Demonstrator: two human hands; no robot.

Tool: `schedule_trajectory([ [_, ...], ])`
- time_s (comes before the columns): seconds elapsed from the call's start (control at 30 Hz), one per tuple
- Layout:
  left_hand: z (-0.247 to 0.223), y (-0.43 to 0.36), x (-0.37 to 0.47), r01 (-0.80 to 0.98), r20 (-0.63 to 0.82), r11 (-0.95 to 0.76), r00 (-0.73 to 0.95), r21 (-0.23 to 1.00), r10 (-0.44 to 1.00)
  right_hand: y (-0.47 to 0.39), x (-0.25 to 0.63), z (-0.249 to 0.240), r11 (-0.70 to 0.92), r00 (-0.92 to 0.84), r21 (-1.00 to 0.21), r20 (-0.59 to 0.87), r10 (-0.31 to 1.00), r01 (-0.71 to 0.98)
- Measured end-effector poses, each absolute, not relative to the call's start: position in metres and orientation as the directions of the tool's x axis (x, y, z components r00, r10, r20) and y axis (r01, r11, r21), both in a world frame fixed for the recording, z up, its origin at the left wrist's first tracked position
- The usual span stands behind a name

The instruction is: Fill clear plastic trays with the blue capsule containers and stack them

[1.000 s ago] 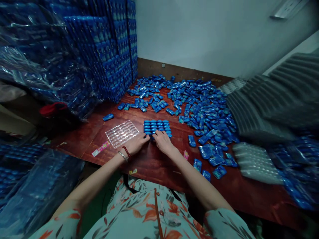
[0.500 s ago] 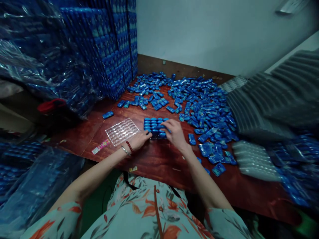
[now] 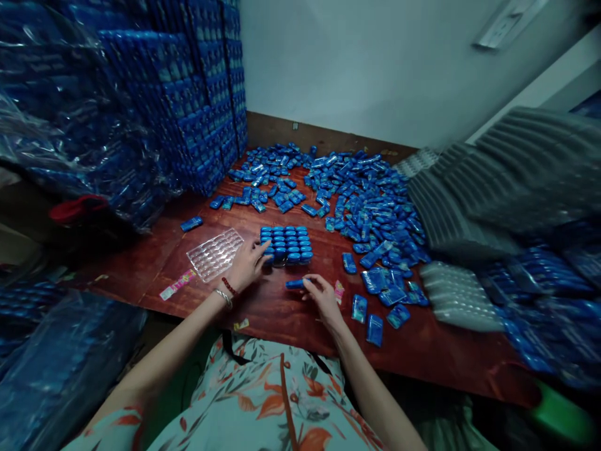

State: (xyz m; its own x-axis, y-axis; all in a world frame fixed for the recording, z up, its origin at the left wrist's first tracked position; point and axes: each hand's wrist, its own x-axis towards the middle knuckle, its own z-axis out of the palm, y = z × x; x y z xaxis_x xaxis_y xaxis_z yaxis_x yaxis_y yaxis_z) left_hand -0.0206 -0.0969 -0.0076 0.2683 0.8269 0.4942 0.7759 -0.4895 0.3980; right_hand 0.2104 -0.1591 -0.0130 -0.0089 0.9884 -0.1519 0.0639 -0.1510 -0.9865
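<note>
Head view: my right hand (image 3: 323,298) pinches one blue packet (image 3: 294,284) just nearer me than the seemingly filled packet block (image 3: 292,242), whose left end my left hand (image 3: 246,263) touches with parted fingers, while loose packets (image 3: 370,199) beyond lie unarranged and the clear tray (image 3: 205,255) beside those fingers looks empty.

Shows blue on the far packets (image 3: 375,210), red-brown grain across the wooden tabletop (image 3: 277,304), pale mint with orange-and-grey leaf print on the near shirt (image 3: 235,404).
</note>
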Motion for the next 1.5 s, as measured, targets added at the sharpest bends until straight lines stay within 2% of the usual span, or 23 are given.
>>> schedule_trajectory([
  [0.1, -0.01, -0.078, -0.013, 0.761, 0.463, -0.463, 0.242, 0.455, 0.853, -0.164, 0.206, -0.024, -0.159, 0.033, -0.985, -0.157, 0.987, 0.064],
  [0.23, -0.016, -0.061, -0.004, 0.791, 0.253, -0.418, 0.337, 0.446, 0.907, -0.161, 0.209, -0.031, -0.163, 0.052, -0.982, -0.159, 0.986, 0.094],
  [0.3, -0.018, -0.058, -0.004, 0.801, 0.202, -0.417, 0.365, 0.43, 0.909, -0.16, 0.211, -0.035, -0.17, 0.072, -0.982, -0.164, 0.984, 0.088],
  [0.63, -0.024, -0.052, -0.008, 0.754, 0.233, -0.501, 0.443, 0.424, 0.865, -0.161, 0.208, -0.035, -0.112, 0.037, -0.988, -0.108, 0.993, 0.111],
  [0.7, -0.024, -0.052, -0.008, 0.746, 0.242, -0.509, 0.448, 0.428, 0.861, -0.158, 0.202, -0.024, -0.031, 0.022, -0.985, -0.028, 0.999, 0.169],
  [0.73, -0.025, -0.052, -0.009, 0.741, 0.246, -0.515, 0.452, 0.431, 0.857, -0.155, 0.199, -0.018, 0.057, 0.01, -0.971, 0.061, 0.998, 0.23],
  [0.8, -0.026, -0.052, -0.009, 0.734, 0.253, -0.515, 0.449, 0.442, 0.857, -0.147, 0.192, -0.006, 0.301, -0.072, -0.861, 0.299, 0.952, 0.41],
  [0.87, -0.027, -0.052, -0.01, 0.731, 0.26, -0.509, 0.437, 0.454, 0.861, -0.133, 0.185, 0.003, 0.507, -0.224, -0.625, 0.476, 0.85, 0.594],
  [0.97, -0.028, -0.052, -0.011, 0.725, 0.265, -0.506, 0.431, 0.467, 0.862, -0.111, 0.181, 0.012, 0.586, -0.399, -0.297, 0.502, 0.767, 0.754],
  [1.03, -0.028, -0.051, -0.011, 0.717, 0.265, -0.511, 0.438, 0.473, 0.859, -0.101, 0.184, 0.016, 0.591, -0.457, -0.177, 0.478, 0.75, 0.787],
  [1.3, -0.026, -0.053, -0.012, 0.692, 0.28, -0.521, 0.44, 0.499, 0.853, -0.11, 0.191, 0.003, 0.65, -0.577, -0.028, 0.431, 0.694, 0.76],
  [1.5, -0.028, -0.052, -0.009, 0.695, 0.262, -0.512, 0.441, 0.505, 0.858, -0.091, 0.167, 0.014, 0.686, -0.669, 0.037, 0.262, 0.695, 0.727],
])
